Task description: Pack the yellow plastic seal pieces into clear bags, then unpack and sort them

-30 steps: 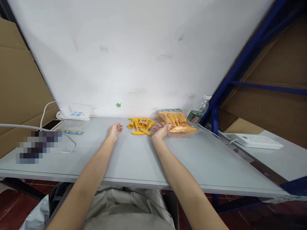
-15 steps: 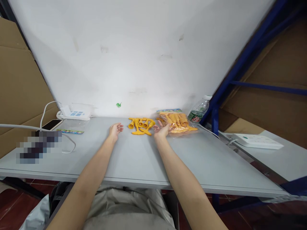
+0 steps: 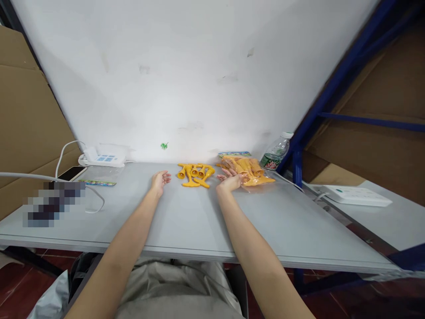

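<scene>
A small pile of yellow, horn-shaped plastic pieces (image 3: 195, 173) with flared, hollow ends lies at the middle of the table. To its left my left hand (image 3: 161, 182) rests on the tabletop, fingers loosely bent and apart, holding nothing. On the other side my right hand (image 3: 229, 180) lies palm up with its fingers stretched out, against the left side of a clear plastic bag (image 3: 252, 170). Similar yellow pieces fill the bag, which has a coloured header at its top. Where the thumb meets the bag is hard to make out.
A plastic bottle (image 3: 276, 153) leans behind the bag on the right. At the left are a white power strip (image 3: 106, 157), a phone (image 3: 71, 173), cables and a flat bag with a coloured header (image 3: 98, 182). Another power strip (image 3: 357, 196) lies on the right-hand surface.
My right hand has moved slightly right, its fingers now reaching against the bag, which has shifted a little to the right. The left hand and the loose yellow pieces stay put.
</scene>
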